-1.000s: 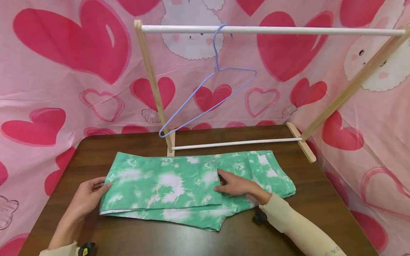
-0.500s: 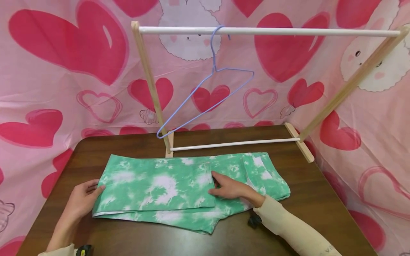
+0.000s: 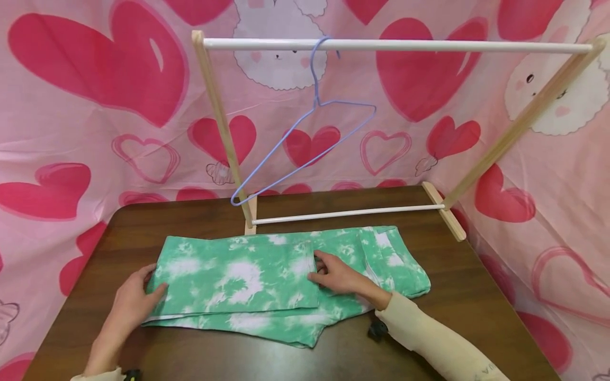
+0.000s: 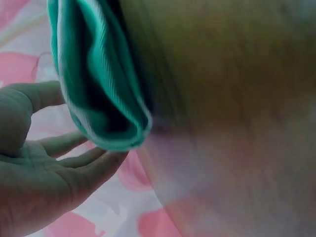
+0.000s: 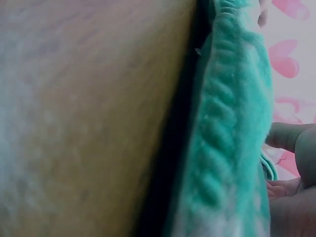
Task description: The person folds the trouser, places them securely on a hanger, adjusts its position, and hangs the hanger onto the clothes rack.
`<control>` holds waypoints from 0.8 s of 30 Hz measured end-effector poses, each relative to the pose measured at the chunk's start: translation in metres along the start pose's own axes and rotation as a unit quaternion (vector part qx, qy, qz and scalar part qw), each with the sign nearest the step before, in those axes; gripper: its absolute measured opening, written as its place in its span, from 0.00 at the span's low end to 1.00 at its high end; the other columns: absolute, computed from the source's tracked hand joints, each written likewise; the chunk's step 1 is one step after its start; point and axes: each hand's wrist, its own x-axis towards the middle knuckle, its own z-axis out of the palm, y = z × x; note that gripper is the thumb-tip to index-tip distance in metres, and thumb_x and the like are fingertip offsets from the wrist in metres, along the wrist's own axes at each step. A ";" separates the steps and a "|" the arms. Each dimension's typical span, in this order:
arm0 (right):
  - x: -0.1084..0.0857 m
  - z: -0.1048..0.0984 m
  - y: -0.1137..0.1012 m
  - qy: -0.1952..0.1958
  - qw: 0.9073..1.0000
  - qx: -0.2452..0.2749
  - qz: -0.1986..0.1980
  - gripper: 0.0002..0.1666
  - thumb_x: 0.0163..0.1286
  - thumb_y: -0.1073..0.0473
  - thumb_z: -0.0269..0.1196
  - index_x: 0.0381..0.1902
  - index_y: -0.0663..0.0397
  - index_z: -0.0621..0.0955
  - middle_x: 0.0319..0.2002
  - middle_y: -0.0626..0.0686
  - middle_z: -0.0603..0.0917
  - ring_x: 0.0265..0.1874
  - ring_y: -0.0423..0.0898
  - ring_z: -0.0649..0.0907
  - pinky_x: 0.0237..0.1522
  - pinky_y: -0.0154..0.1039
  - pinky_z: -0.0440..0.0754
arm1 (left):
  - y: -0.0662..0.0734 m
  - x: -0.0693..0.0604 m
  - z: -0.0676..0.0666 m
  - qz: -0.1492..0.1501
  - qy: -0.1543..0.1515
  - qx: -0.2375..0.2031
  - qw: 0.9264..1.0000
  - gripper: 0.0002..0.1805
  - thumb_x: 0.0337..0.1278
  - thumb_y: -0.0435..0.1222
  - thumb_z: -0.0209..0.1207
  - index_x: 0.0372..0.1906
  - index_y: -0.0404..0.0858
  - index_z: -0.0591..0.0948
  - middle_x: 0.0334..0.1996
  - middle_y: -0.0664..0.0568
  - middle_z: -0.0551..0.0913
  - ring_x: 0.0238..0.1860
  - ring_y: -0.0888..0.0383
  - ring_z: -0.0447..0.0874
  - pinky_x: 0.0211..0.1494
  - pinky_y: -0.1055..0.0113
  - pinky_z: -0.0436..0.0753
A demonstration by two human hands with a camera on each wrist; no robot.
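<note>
While right hand (image 3: pixel 337 273) touches folded trousers (image 3: pixel 205 283), hanger (image 3: pixel 316 100) hangs from rack (image 3: pixel 395 45) behind.

small dark letters (image 3: pixel 488 369) on the cream right sleeve (image 3: pixel 429 336), too partial to read surely

Pink backdrop (image 3: pixel 421 140) (heart-printed), brown wood-grain table (image 3: pixel 352 352)

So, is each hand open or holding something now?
Left hand: open, touching the green garment.
Right hand: at the same garment; gripping or not cannot be told.
</note>
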 end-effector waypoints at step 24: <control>-0.007 -0.014 -0.036 0.018 1.000 0.007 0.004 0.47 0.77 0.55 0.61 0.79 0.71 0.50 0.73 0.75 0.63 0.42 0.50 0.89 0.44 0.42 0.86 | 0.015 -0.012 0.027 0.122 -0.069 0.074 0.987 0.44 0.71 0.51 0.58 0.78 0.28 0.57 0.78 0.24 0.44 0.76 0.22 0.35 0.70 0.23 0.46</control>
